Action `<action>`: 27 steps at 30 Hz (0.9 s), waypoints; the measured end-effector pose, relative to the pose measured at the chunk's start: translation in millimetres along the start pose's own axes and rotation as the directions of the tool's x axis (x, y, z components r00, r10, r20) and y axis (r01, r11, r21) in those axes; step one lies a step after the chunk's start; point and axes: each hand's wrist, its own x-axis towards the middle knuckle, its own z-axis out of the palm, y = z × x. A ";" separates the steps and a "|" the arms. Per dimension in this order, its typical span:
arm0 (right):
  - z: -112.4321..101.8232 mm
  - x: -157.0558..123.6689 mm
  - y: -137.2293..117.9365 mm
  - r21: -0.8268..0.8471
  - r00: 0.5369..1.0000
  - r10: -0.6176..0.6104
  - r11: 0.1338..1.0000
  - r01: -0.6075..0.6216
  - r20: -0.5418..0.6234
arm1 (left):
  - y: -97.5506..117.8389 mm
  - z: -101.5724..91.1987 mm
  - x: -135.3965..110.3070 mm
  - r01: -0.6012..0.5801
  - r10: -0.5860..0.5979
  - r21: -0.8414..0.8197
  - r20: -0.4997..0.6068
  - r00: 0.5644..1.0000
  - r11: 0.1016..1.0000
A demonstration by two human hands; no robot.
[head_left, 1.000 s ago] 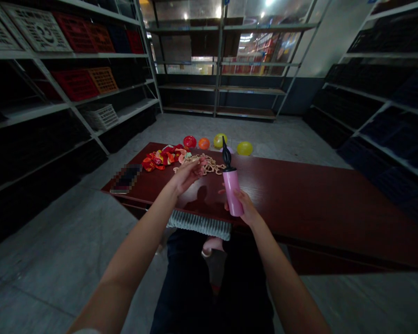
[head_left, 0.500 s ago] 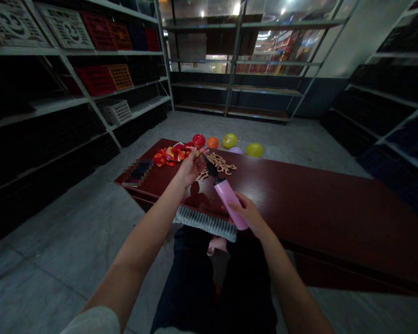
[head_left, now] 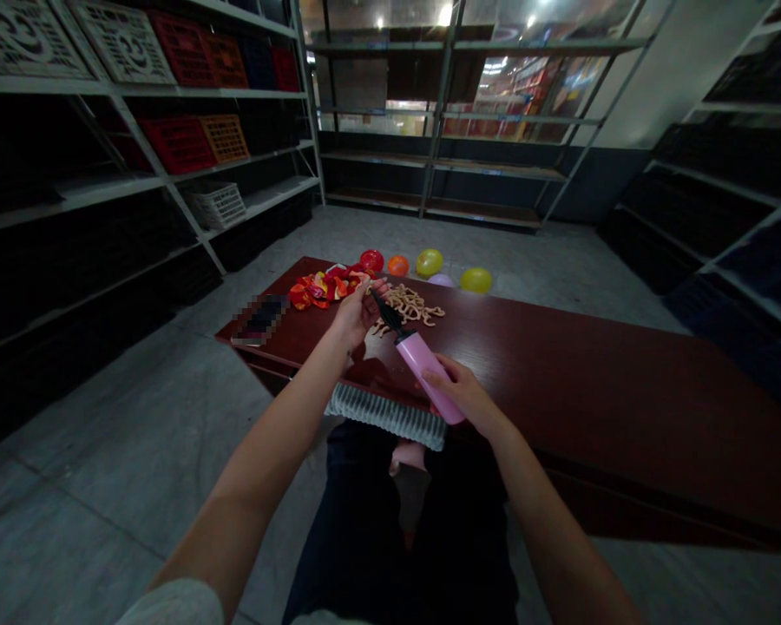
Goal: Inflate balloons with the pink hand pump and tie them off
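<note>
My right hand (head_left: 463,395) is wrapped round a pink hand pump (head_left: 423,369), tilted so its black nozzle (head_left: 385,314) points up and left. My left hand (head_left: 355,314) is pinched at the nozzle's tip, holding a small limp balloon I can barely make out. Just beyond lie a pile of pale uninflated balloons (head_left: 411,306) and a pile of red and orange ones (head_left: 322,285) on the dark red table (head_left: 560,373).
Several inflated balloons, red (head_left: 371,260), orange (head_left: 397,266) and yellow (head_left: 475,279), sit past the table's far edge. A phone (head_left: 259,319) lies at the table's left end. A grey ribbed pad (head_left: 385,415) hangs on the near edge. Metal shelving with crates lines the walls.
The pump went from upright to tilted toward my left hand. My left hand left the pale balloon pile and met the nozzle tip.
</note>
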 end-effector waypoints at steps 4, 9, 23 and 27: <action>2.1 -2.2 -3.8 0.004 1.000 0.006 1.000 -0.006 0.018 | -0.4 1.9 -9.0 -0.040 0.041 0.049 -0.011 0.999 0.998; 3.6 -9.5 -9.3 0.029 0.998 0.034 0.999 -0.036 0.053 | -2.4 -0.8 -10.8 -0.096 0.099 0.114 -0.021 0.995 0.989; -12.7 -19.4 -21.4 0.300 0.954 0.153 0.926 -0.230 0.259 | -41.2 -6.4 -22.3 -0.106 0.091 0.306 0.065 0.994 0.946; -17.6 -21.8 -21.2 0.373 0.909 0.199 0.863 -0.340 0.366 | -34.8 -6.3 -27.7 -0.063 0.023 0.293 0.136 0.990 0.954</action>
